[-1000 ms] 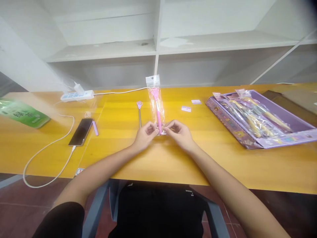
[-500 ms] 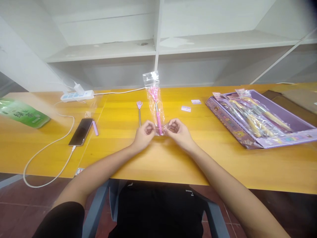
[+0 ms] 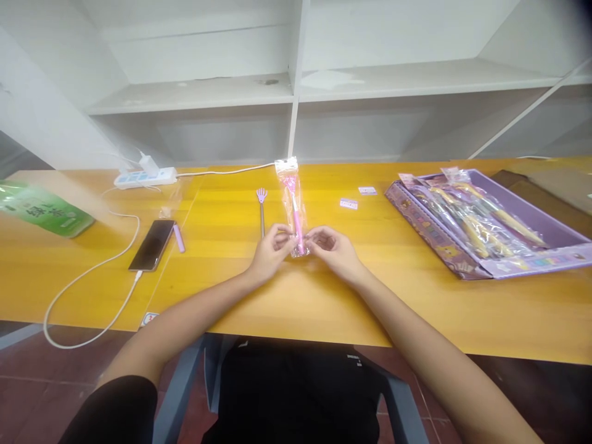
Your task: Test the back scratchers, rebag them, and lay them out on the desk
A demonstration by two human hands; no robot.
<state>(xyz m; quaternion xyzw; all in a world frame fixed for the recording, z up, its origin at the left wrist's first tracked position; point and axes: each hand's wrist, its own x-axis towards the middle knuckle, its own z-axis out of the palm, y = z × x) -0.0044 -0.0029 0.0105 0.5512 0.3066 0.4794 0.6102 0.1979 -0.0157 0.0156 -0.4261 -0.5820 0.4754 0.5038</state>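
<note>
A clear plastic bag (image 3: 304,213) lies upright in view between my hands, with a pink hand-shaped scratcher (image 3: 296,216) inside. My left hand (image 3: 272,251) pinches the bag's lower left edge. At the lower right edge, my right hand (image 3: 335,250) pinches it between thumb and fingers. Just left of the bag is a second scratcher (image 3: 261,209) with a purple claw and a metal rod, its lower end near my left hand. Two small printed cards (image 3: 348,203) are on the table to the right of the bag.
On the right, a purple display box (image 3: 559,213) holds several bagged items. A phone (image 3: 152,245) with a white cable lies at left beside a purple tube (image 3: 179,238). Behind it is a power strip (image 3: 145,177); a green bottle (image 3: 46,209) lies far left. White shelves (image 3: 416,77) stand behind.
The bag's top end has come down toward the table, so the bag looks shorter and flatter. Both hands keep their pinch and have barely moved.
</note>
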